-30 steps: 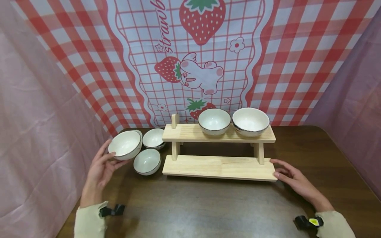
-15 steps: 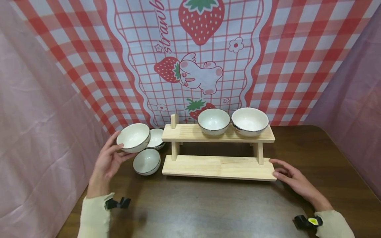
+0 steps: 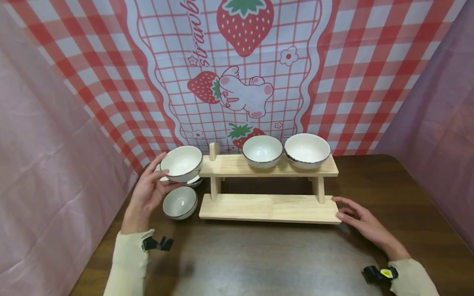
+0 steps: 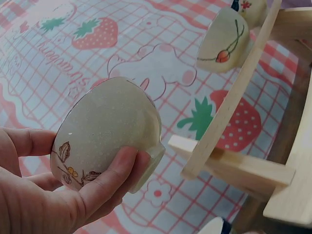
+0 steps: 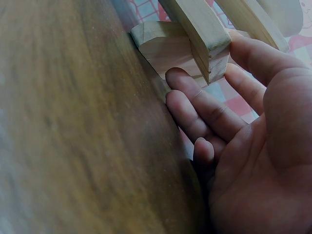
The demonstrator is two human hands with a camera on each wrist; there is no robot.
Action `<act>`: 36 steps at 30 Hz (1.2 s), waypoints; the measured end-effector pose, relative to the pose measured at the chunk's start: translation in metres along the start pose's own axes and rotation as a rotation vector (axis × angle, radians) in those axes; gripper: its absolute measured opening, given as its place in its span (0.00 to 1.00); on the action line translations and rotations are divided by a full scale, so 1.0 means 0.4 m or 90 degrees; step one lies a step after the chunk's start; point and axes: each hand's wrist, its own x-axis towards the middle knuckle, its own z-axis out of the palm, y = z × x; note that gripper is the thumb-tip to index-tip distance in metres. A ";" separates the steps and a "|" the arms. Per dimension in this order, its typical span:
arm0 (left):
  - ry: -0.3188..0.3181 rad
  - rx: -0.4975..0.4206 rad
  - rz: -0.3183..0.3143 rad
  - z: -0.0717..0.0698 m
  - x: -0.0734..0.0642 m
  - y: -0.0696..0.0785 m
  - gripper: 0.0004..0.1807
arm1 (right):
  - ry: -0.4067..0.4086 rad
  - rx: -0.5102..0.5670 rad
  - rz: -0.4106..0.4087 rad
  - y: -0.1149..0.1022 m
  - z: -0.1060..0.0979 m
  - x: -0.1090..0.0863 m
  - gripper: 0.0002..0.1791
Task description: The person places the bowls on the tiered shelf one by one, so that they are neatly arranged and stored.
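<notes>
My left hand (image 3: 148, 195) holds a white bowl (image 3: 182, 163) with a dark rim, thumb at the rim and fingers under it. The bowl is raised beside the left end of the two-tier wooden shelf (image 3: 268, 207). In the left wrist view a brown leaf sprig shows on the outside of the tilted bowl (image 4: 105, 117). My right hand (image 3: 364, 220) grips the right end of the lower board between thumb and fingers. Seen from the right wrist, the thumb and one finger pinch the board's end (image 5: 207, 44), the other fingers curled below.
Two bowls, one pale (image 3: 262, 151) and one white (image 3: 307, 150), stand on the upper board's middle and right. On the table at left are a grey-white bowl (image 3: 180, 203) and another bowl (image 3: 194, 181) partly hidden behind the held one. A checked strawberry cloth (image 3: 244, 82) hangs behind.
My left hand has carried the white bowl rightward and up, from over the table bowls to the upper board's left end. My right hand stays at the shelf's end.
</notes>
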 end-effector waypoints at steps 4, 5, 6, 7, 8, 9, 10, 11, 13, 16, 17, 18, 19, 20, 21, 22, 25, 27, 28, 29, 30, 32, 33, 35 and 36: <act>0.000 -0.004 -0.007 0.025 0.018 -0.004 0.37 | -0.001 -0.001 0.003 0.001 0.001 -0.001 0.26; -0.002 -0.006 -0.008 0.030 0.023 -0.006 0.37 | -0.001 -0.001 0.004 0.001 0.001 -0.001 0.26; -0.006 -0.007 -0.009 0.035 0.028 -0.009 0.37 | -0.001 0.000 0.005 0.000 0.000 -0.002 0.26; -0.009 -0.008 -0.009 0.040 0.033 -0.011 0.37 | -0.001 0.000 0.006 0.000 0.000 -0.001 0.26; -0.011 -0.008 -0.008 0.043 0.038 -0.013 0.37 | -0.001 0.000 0.007 0.000 0.000 0.000 0.26; -0.015 -0.007 -0.007 0.047 0.043 -0.016 0.37 | -0.001 0.000 0.009 -0.001 0.000 0.000 0.26; -0.018 -0.006 -0.007 0.051 0.048 -0.019 0.36 | -0.001 0.001 0.010 -0.001 0.000 0.001 0.26; -0.021 -0.003 -0.005 0.056 0.053 -0.021 0.36 | -0.001 0.000 0.011 -0.001 0.000 0.001 0.26; -0.018 0.007 -0.005 0.066 0.064 -0.027 0.36 | -0.002 0.002 0.013 -0.001 0.001 0.001 0.26; -0.016 0.016 -0.007 0.083 0.077 -0.034 0.36 | -0.004 0.003 0.016 -0.002 0.001 -0.001 0.26; -0.016 0.019 -0.006 0.089 0.081 -0.037 0.36 | -0.003 0.003 0.016 -0.002 0.001 -0.001 0.26; -0.017 0.019 -0.007 0.095 0.085 -0.039 0.37 | -0.003 0.003 0.016 -0.003 0.001 -0.002 0.26; -0.018 0.018 -0.007 0.100 0.089 -0.042 0.37 | -0.004 0.001 0.018 -0.003 0.000 -0.002 0.26; -0.018 0.016 -0.007 0.106 0.093 -0.045 0.37 | -0.003 0.000 0.017 -0.003 0.000 -0.002 0.26; -0.020 0.018 -0.007 0.111 0.097 -0.048 0.37 | -0.003 0.001 0.016 -0.003 0.000 -0.002 0.26; -0.022 0.019 -0.005 0.116 0.101 -0.051 0.37 | -0.002 0.000 0.016 -0.002 0.000 -0.002 0.26; -0.022 0.020 -0.005 0.129 0.112 -0.061 0.37 | 0.000 0.003 0.014 -0.002 0.000 -0.002 0.25; -0.023 0.016 -0.008 0.135 0.117 -0.067 0.37 | 0.000 0.004 0.010 -0.001 0.001 -0.001 0.26; -0.020 0.013 -0.011 0.138 0.120 -0.070 0.37 | 0.000 0.005 0.009 -0.001 0.002 -0.001 0.26; -0.017 0.010 -0.014 0.141 0.122 -0.074 0.37 | 0.000 0.006 0.008 -0.001 0.003 -0.001 0.26; -0.017 0.009 -0.017 0.144 0.123 -0.077 0.37 | 0.000 0.008 0.007 -0.001 0.003 -0.001 0.26; -0.015 0.004 -0.022 0.151 0.126 -0.082 0.37 | 0.000 0.008 0.007 -0.002 0.003 -0.002 0.26; -0.014 0.004 -0.024 0.154 0.127 -0.085 0.37 | -0.001 0.008 0.007 -0.003 0.003 -0.002 0.26; -0.010 0.001 -0.025 0.161 0.129 -0.089 0.38 | 0.000 0.007 0.007 -0.005 0.002 -0.003 0.26; -0.009 -0.002 -0.025 0.165 0.130 -0.091 0.38 | 0.002 0.008 0.008 -0.006 0.001 -0.003 0.26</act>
